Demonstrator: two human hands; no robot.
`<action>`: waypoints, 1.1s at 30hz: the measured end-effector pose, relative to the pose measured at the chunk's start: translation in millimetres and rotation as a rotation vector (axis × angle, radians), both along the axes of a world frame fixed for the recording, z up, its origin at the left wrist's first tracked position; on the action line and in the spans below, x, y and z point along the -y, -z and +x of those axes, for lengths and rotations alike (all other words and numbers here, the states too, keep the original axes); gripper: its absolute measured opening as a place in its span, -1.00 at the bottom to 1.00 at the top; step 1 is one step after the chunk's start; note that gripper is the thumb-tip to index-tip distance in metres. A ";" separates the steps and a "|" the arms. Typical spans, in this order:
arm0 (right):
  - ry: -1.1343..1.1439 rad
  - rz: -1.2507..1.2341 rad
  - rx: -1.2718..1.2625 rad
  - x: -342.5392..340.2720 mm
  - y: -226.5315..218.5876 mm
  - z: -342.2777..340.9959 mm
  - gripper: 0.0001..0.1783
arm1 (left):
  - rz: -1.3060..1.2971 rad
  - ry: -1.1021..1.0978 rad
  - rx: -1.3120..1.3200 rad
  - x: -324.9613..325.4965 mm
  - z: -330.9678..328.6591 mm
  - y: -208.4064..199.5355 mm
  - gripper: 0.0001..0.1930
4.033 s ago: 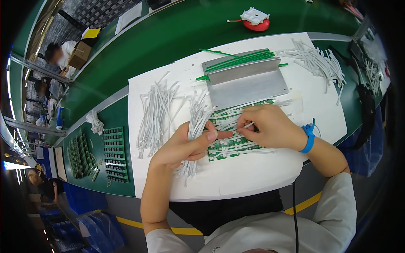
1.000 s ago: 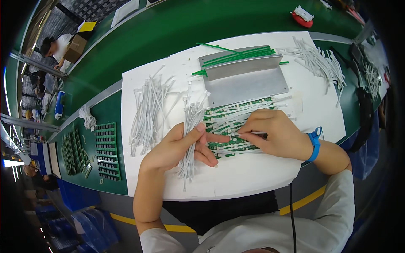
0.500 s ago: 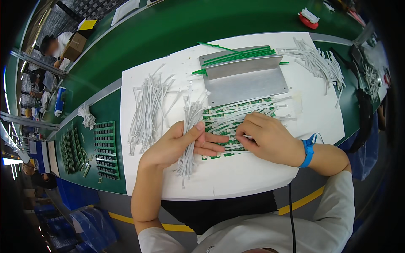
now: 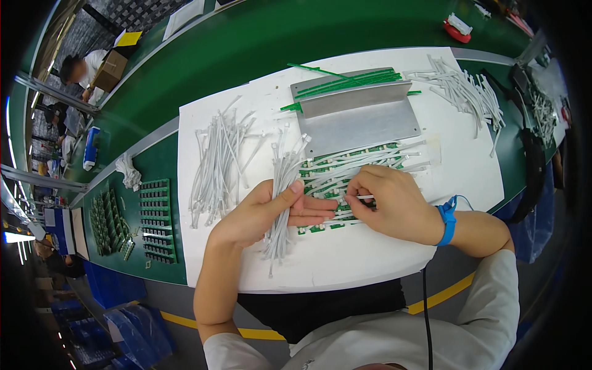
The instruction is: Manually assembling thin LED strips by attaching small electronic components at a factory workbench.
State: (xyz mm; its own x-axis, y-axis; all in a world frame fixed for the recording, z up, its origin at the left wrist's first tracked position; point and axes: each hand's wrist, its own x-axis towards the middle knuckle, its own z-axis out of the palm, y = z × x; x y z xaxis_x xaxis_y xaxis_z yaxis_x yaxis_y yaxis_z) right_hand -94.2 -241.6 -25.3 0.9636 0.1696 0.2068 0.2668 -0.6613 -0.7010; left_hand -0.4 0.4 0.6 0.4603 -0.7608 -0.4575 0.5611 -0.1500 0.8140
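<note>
My left hand (image 4: 250,216) is closed around a loose bundle of white cables (image 4: 285,168), held upright between thumb and palm. Its other fingers stretch to the right over green circuit boards (image 4: 318,228). My right hand (image 4: 394,203) pinches the end of a single white cable (image 4: 366,197) just above these boards, its fingertips close to the left ones. More white cables lie crosswise on the boards, their small connectors along the board edges. The fingers hide part of the boards and the pinched end's tip.
Behind the boards stands a grey metal fixture (image 4: 364,123) with green strips (image 4: 351,81) on it. Cable piles lie at left (image 4: 216,160) and far right (image 4: 459,92) on the white sheet (image 4: 345,265). More boards (image 4: 157,216) are on the green bench at left.
My left hand and its cable bundle have shifted slightly right, fingertips nearer my right hand. More of the white cable shows in the right fingers, which have hardly moved.
</note>
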 end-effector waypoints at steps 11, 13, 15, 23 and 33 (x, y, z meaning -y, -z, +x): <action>0.006 -0.014 -0.024 -0.2 -1.6 0.4 -0.91 | -0.016 0.057 -0.008 -3.2 3.8 4.5 -0.35; 0.001 0.015 -0.089 0.2 -4.4 1.2 -0.91 | 0.000 0.043 -0.005 -2.9 3.8 4.0 -0.35; -0.005 0.015 -0.089 1.4 -6.2 1.3 -0.91 | -0.002 0.048 0.005 -2.0 3.7 2.4 -0.35; 0.011 0.028 -0.077 -0.7 -1.7 0.3 -0.92 | -0.009 0.060 0.014 -2.1 4.4 2.0 -0.35; 0.017 -0.015 0.083 -3.8 11.6 -1.2 -0.87 | -0.019 0.064 -0.021 -2.3 6.0 3.9 -0.35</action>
State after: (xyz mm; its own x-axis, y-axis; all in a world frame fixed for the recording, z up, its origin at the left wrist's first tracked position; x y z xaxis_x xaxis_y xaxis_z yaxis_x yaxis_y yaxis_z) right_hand -95.5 -237.8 -37.0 0.9458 0.1572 0.2840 0.3127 -0.6764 -0.6668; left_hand 5.6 2.7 -3.3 0.4012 -0.7967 -0.4521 0.5678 -0.1710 0.8052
